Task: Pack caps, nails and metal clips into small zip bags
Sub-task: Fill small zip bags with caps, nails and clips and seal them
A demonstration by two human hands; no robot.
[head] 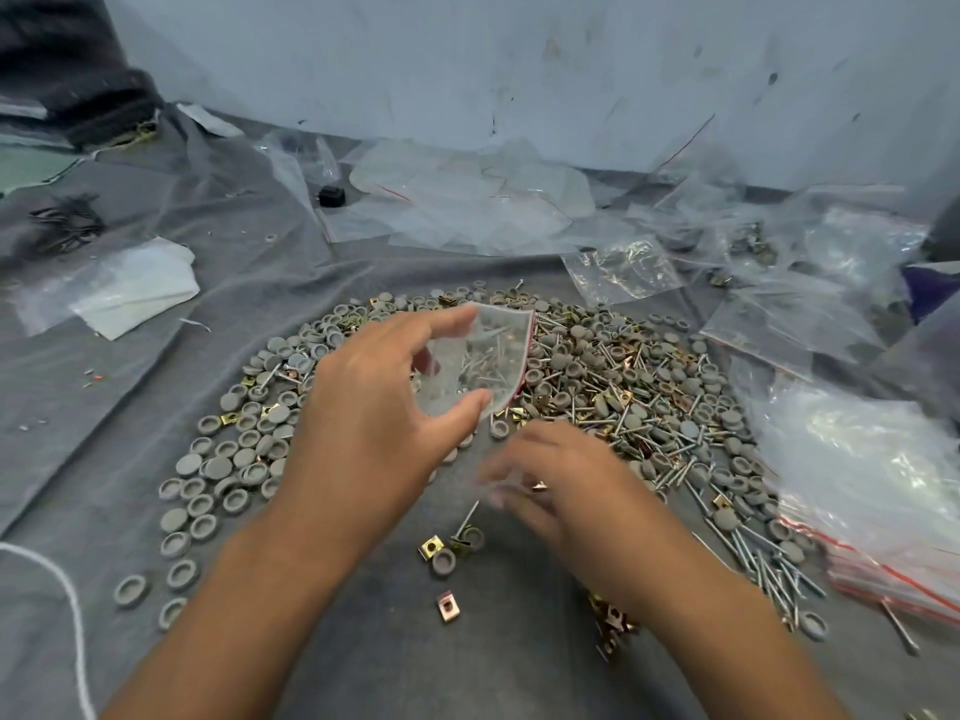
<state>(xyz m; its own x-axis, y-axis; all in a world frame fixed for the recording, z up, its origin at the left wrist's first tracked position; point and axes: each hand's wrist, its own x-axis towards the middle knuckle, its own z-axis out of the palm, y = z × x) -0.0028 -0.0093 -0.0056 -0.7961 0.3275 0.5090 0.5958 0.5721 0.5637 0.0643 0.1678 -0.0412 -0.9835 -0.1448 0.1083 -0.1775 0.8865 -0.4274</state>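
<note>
Near, right hand (550,480) is blurred, grip can't tell; left hand (379,407) pinches zip bag (478,363) w/ nails inside, mid-fill, next prob. caps (218,465).

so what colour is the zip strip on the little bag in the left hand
Red, along the right edge of the small clear plastic zip bag held by the left hand; head view.

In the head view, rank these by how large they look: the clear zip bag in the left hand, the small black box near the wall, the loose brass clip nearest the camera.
1. Clear zip bag, clearly largest.
2 and 3. Small black box and loose brass clip look alike; the box lies farther off, so I leave them unranked.
</note>
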